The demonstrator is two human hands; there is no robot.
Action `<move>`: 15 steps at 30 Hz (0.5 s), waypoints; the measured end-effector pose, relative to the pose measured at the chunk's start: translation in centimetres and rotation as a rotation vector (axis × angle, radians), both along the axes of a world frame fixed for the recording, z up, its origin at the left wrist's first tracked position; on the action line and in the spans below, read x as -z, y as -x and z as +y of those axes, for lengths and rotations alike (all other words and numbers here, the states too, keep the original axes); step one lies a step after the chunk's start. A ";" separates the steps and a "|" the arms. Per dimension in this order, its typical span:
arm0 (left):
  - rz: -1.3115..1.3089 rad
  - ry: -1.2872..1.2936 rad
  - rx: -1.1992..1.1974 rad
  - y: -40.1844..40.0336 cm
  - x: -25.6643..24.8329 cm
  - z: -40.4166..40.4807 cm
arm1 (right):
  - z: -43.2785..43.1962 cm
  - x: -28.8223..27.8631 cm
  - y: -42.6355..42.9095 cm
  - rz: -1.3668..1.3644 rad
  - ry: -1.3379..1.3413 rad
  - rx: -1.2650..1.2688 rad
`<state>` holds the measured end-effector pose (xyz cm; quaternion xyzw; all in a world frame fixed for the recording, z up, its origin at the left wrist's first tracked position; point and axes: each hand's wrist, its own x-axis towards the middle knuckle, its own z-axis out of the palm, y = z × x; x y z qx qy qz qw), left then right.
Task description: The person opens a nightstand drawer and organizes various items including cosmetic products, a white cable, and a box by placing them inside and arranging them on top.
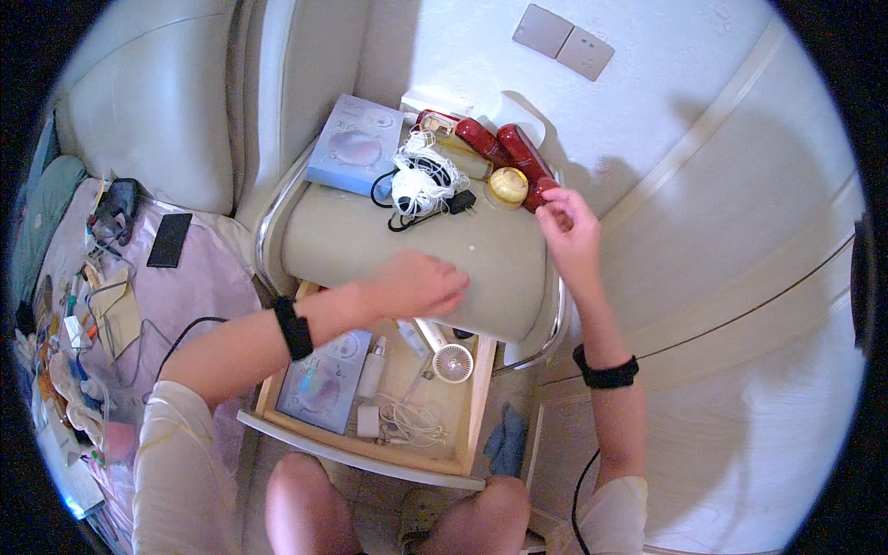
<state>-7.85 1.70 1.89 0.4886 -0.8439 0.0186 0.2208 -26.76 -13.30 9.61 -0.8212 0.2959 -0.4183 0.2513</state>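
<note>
My left hand (423,284) is over the front of the beige nightstand top (347,232), its fingers curled and slightly blurred; whether it holds anything is unclear. At the top's right edge, my right hand (572,222) has its fingertips at a small red container (544,191). Just left of that stands a round jar with a yellow lid (508,186). Red bottles (524,154) lie behind the jar. A tangled white cord (423,182) with a black cable and a black plug (461,202) sits mid-top, beside a light blue box (357,142).
Below, the open drawer (361,456) holds another blue box (325,381), a white spray bottle (372,368), a handheld fan (452,362) and a white charger (368,421) with cable. A bed with a black phone-like slab (170,240) and clutter is left; a wall is right.
</note>
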 end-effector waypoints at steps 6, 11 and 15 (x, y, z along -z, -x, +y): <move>-0.027 0.157 0.058 -4.3 2.0 -3.8 | -6.4 1.6 0.1 0.156 0.229 0.213; 0.046 0.235 0.126 -4.2 2.7 -4.3 | -8.9 3.7 -0.2 0.257 0.344 0.251; 0.043 0.238 0.098 -4.4 2.7 -3.9 | -9.5 3.7 -1.8 0.383 0.224 0.300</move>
